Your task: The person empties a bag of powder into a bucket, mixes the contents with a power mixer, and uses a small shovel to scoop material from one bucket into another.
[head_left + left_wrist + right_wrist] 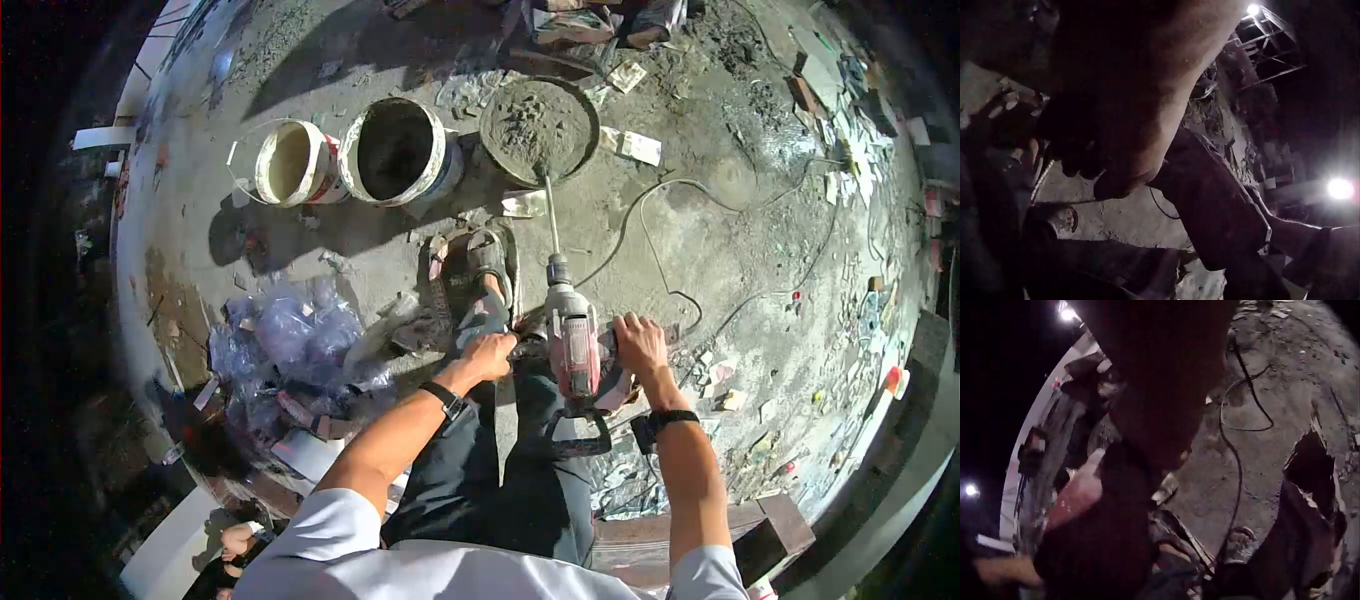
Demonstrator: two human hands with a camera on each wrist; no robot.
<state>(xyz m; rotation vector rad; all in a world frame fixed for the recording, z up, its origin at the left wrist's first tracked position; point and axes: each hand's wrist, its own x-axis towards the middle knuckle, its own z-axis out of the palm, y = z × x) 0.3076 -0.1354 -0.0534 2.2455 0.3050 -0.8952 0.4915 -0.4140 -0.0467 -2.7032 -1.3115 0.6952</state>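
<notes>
Floor (770,250): grey, rough, cement-like; dusty and stained, with damp-looking dark patches. Long shadows (330,80) fall across the upper left. Litter (850,180), scraps and pale fragments, is scattered thickly down the right side. Heap of clear plastic bags (290,335) at left. Brown, box-like piece (690,535), wood by its look, at the lower right. Pale ledge (905,430) along the right edge; darkness beyond it. Left wrist view: bright lamp (1340,189) at right, smaller light (1253,9) by an open lattice frame (1272,47). Surroundings otherwise nearly black; walls too dark to make out.
</notes>
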